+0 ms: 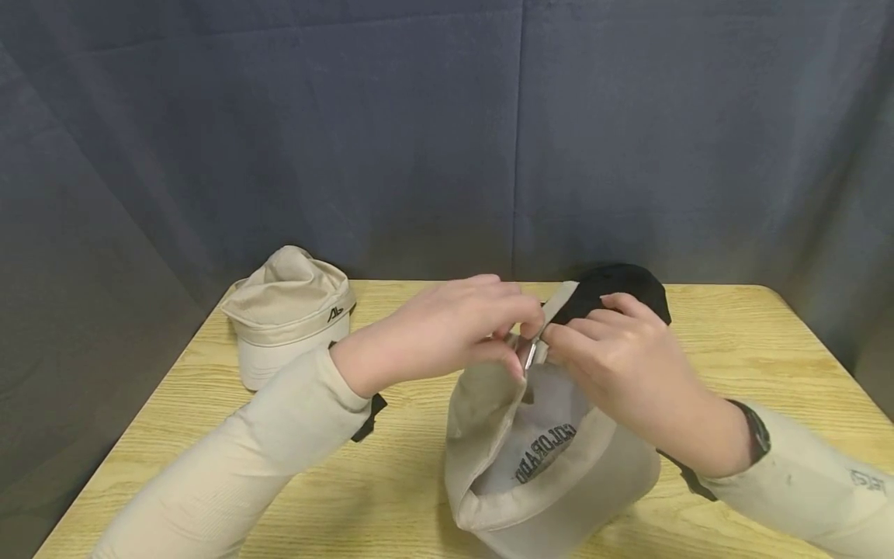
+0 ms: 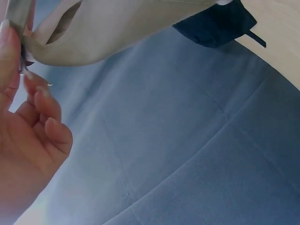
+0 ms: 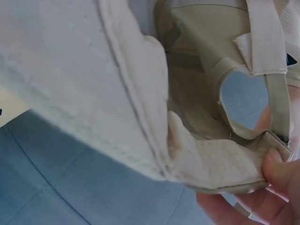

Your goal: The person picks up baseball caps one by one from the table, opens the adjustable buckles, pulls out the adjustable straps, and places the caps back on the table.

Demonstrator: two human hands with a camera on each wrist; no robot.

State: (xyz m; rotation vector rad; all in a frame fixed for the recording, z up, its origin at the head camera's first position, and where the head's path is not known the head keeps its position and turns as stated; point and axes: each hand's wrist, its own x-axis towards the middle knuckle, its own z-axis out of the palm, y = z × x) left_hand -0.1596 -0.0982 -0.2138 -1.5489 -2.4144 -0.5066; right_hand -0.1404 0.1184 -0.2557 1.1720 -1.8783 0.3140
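A beige baseball cap (image 1: 482, 435) is held upside down in front of me, with dark lettering showing inside its crown. My left hand (image 1: 464, 322) pinches the cap at its back strap, beside a small metal buckle (image 1: 531, 357). The strap's loose end (image 1: 562, 299) sticks up between both hands. My right hand (image 1: 621, 361) grips the strap area from the other side. In the right wrist view, thumb and fingers (image 3: 276, 171) pinch the corner of the band (image 3: 229, 164) beside the rounded back opening. The left wrist view shows the other left fingers (image 2: 44, 103) loosely curled.
A second beige cap (image 1: 289, 299) with a small black logo stands at the table's back left. Behind the right hand lies a black cap (image 1: 628, 283) near the back edge. The wood-grain table (image 1: 391, 466) ends against a grey-blue curtain (image 1: 419, 155).
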